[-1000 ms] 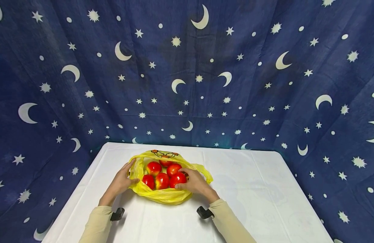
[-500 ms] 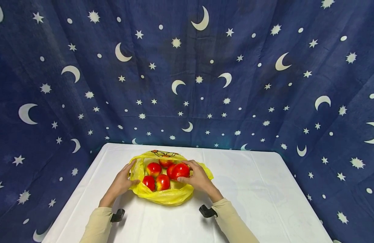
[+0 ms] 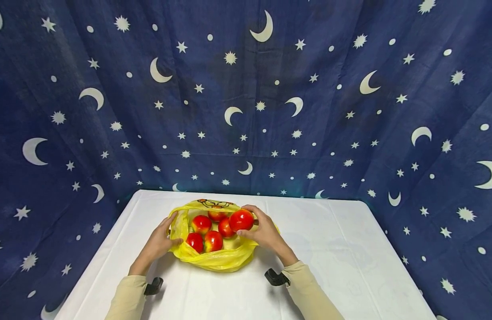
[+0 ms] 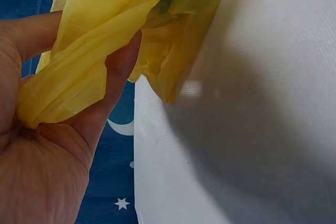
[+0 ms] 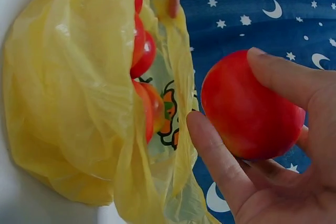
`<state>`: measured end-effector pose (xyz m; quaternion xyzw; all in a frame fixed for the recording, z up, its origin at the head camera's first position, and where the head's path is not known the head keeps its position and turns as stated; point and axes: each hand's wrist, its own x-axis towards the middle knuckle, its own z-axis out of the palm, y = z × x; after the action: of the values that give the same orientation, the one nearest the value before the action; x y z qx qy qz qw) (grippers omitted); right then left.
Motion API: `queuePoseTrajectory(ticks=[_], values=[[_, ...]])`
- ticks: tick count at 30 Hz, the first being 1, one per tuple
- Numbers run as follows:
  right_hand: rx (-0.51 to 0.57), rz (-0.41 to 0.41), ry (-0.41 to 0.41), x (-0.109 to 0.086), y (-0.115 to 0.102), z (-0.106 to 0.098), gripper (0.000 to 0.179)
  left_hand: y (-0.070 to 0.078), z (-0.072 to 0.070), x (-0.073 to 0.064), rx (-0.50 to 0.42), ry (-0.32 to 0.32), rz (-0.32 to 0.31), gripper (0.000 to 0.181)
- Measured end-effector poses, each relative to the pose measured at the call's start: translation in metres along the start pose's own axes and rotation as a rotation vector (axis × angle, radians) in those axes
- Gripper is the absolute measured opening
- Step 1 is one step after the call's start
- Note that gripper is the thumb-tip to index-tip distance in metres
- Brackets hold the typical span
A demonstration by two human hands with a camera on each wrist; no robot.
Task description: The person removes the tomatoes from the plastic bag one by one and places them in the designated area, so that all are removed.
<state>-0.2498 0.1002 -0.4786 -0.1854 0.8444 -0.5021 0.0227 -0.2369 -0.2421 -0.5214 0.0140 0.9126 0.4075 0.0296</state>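
Note:
A yellow plastic bag (image 3: 226, 263) lies on the table with its mouth spread wide and several red apples (image 3: 213, 241) inside. My left hand (image 3: 159, 239) grips the bag's left rim; in the left wrist view the thin yellow plastic is bunched between thumb and fingers. My right hand (image 3: 266, 230) holds one apple (image 3: 241, 220) over the right side of the bag's mouth. In the right wrist view that same red apple (image 5: 247, 108) sits between the thumb and fingers, apart from the bag (image 5: 68, 98). Part of the bag's right end is hidden behind the right hand.
A white cloth covers the table (image 3: 330, 258). Behind and on both sides hangs a dark blue curtain (image 3: 198, 115) with moons and stars. Black wrist devices (image 3: 276, 277) are strapped to both wrists.
My right hand has lifted one apple from the front right of the group, moving it up and to the right. The left hand stays at the bag's rim.

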Motion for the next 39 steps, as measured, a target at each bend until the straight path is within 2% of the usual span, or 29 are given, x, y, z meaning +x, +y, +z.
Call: queuePoseTrajectory(ticks=[7, 14, 24, 27, 32, 39], values=[[0.046, 0.002, 0.03, 0.002, -0.001, -0.001, 0.067, -0.002, 0.001, -0.001, 0.01, -0.005, 0.001, 0.096], [0.036, -0.02, 0.083, 0.002, -0.001, -0.005, 0.07, -0.002, 0.001, 0.0, 0.021, -0.001, 0.014, 0.096], [0.138, 0.002, 0.185, 0.004, -0.007, -0.015, 0.074, -0.003, 0.001, -0.001, 0.017, -0.001, 0.022, 0.095], [0.129, -0.005, 0.164, -0.001, -0.02, -0.022, 0.064, -0.003, 0.001, -0.001, 0.012, -0.004, 0.014, 0.095], [0.151, -0.078, 0.119, -0.01, -0.043, -0.033, 0.039, -0.002, 0.001, -0.001, 0.009, 0.001, 0.021, 0.095], [0.141, -0.14, 0.187, -0.012, -0.045, -0.038, 0.036, -0.002, 0.001, -0.002, 0.021, -0.01, 0.015, 0.095]])
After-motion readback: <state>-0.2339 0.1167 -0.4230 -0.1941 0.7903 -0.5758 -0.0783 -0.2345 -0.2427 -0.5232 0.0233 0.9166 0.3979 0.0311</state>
